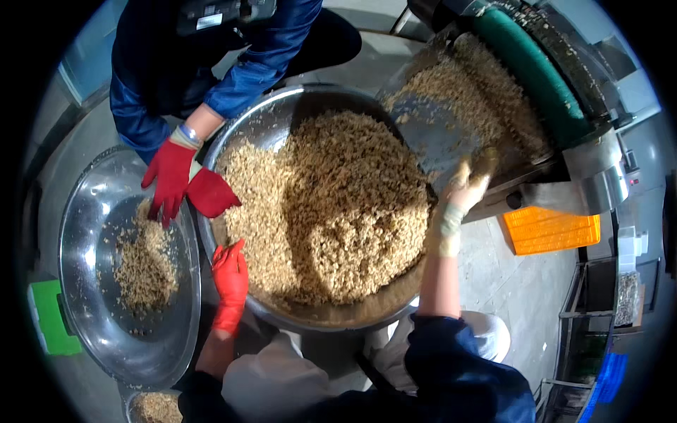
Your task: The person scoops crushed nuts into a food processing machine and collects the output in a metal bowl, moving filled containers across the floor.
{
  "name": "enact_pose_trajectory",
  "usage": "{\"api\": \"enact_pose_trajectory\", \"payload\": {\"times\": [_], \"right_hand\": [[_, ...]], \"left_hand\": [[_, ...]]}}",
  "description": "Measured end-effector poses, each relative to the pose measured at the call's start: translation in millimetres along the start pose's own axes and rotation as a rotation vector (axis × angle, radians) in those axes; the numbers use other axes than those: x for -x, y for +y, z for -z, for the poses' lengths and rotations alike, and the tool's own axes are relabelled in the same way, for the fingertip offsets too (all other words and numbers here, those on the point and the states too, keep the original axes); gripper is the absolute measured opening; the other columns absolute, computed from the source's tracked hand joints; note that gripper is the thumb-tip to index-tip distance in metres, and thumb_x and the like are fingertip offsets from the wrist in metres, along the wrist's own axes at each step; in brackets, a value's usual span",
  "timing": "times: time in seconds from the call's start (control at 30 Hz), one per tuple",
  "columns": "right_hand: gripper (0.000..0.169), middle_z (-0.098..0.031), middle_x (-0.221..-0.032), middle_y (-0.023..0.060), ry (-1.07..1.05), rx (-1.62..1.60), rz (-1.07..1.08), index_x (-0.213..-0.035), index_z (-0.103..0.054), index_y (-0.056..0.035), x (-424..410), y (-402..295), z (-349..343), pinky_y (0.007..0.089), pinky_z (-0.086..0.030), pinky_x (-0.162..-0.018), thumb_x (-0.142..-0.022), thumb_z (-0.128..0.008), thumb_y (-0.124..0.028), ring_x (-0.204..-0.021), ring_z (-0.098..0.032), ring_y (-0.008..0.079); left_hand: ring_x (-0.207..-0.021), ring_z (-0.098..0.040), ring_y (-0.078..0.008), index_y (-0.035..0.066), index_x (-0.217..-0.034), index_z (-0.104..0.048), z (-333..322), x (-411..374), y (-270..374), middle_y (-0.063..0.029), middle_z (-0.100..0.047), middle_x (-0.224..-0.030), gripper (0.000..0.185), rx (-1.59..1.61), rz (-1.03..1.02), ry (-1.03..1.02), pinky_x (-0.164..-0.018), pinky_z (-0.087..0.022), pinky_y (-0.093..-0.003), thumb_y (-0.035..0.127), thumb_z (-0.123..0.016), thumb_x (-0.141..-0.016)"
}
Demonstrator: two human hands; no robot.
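Note:
My right hand [468, 182], in a pale, soiled glove, is blurred at the lower edge of a metal chute [441, 140] holding crumbly tan grain-like material [449, 79]. Its fingers look apart, with nothing held. Below the chute is a large round steel basin [365, 322], heaped with the same kind of material [349, 211]. At the basin's left rim is my left hand [231, 275] in a red glove; whether it grips the rim is unclear. Left of it lies a second steel basin [84, 296] with a smaller pile [145, 269].
Opposite, another person in blue sleeves has red-gloved hands [172, 174] between the basins. A machine with a green roller [529, 74] stands upper right, an orange crate [552, 230] below it. A green object [53, 317] is far left; another container of material [158, 407] is lower left.

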State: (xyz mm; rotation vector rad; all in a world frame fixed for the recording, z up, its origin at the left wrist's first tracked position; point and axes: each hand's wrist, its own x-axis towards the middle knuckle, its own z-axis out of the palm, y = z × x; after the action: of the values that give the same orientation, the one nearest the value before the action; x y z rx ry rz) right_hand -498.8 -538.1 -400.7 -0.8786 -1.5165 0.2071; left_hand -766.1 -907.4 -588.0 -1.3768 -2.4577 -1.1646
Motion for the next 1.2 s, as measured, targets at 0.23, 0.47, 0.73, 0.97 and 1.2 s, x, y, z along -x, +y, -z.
{"api": "enact_pose_trajectory", "payload": {"times": [0.23, 0.47, 0.73, 0.97, 1.2], "right_hand": [[0.073, -0.029, -0.149, 0.028, 0.048, 0.838, -0.173, -0.145, -0.028, 0.004, -76, 50, -53, 0.0423, -0.029, -0.112, -0.092, -0.053, -0.039, -0.138, -0.03, 0.0388], [0.078, -0.038, -0.143, 0.025, -0.075, 1.131, 0.167, -0.144, -0.035, -0.0036, -127, 84, -152, 0.0487, -0.023, -0.112, -0.09, -0.045, -0.059, -0.132, -0.035, 0.0395], [0.06, -0.042, -0.144, 0.0178, -0.661, 1.135, -0.041, -0.147, -0.036, -0.0234, -139, 70, -175, 0.0459, -0.029, -0.112, -0.094, -0.047, -0.048, -0.133, -0.04, 0.0303], [0.054, -0.03, -0.154, 0.0059, -1.341, 1.244, 0.38, -0.147, -0.035, -0.0192, -25, 33, -132, 0.041, -0.023, -0.118, -0.099, -0.036, -0.043, -0.142, -0.026, 0.0236], [0.059, -0.01, -0.159, 0.009, -1.248, 1.34, 0.474, -0.151, -0.025, -0.0268, 55, -5, -13, 0.0462, -0.021, -0.118, -0.096, -0.047, -0.029, -0.144, -0.018, 0.0337]], "left_hand": [[-0.093, -0.062, -0.0323, 0.008, -0.112, -0.065, 2, -1, 5, -0.0133, -0.067, -0.098, 0.03, 0.011, 0.032, -0.026, -0.098, -0.042, -0.0466, 0.003, -0.056, -0.083], [-0.095, -0.063, -0.0307, 0.006, -0.107, -0.066, 4, -6, 8, -0.0134, -0.068, -0.1, 0.026, 0.038, 0.047, -0.028, -0.1, -0.041, -0.0467, 0.002, -0.055, -0.084], [-0.093, -0.064, -0.0306, 0.007, -0.106, -0.066, 3, -8, 11, -0.0125, -0.068, -0.098, 0.025, -0.006, 0.053, -0.052, -0.099, -0.043, -0.0459, 0.002, -0.056, -0.083], [-0.091, -0.063, -0.0312, 0.008, -0.106, -0.066, 9, 1, -3, -0.0125, -0.068, -0.097, 0.025, -0.033, 0.04, -0.006, -0.097, -0.044, -0.0463, 0.003, -0.058, -0.083], [-0.086, -0.064, -0.0293, 0.011, -0.105, -0.066, -7, -6, 4, -0.0105, -0.068, -0.092, 0.026, 0.079, -0.009, 0.052, -0.094, -0.046, -0.0459, 0.002, -0.062, -0.081]]}}
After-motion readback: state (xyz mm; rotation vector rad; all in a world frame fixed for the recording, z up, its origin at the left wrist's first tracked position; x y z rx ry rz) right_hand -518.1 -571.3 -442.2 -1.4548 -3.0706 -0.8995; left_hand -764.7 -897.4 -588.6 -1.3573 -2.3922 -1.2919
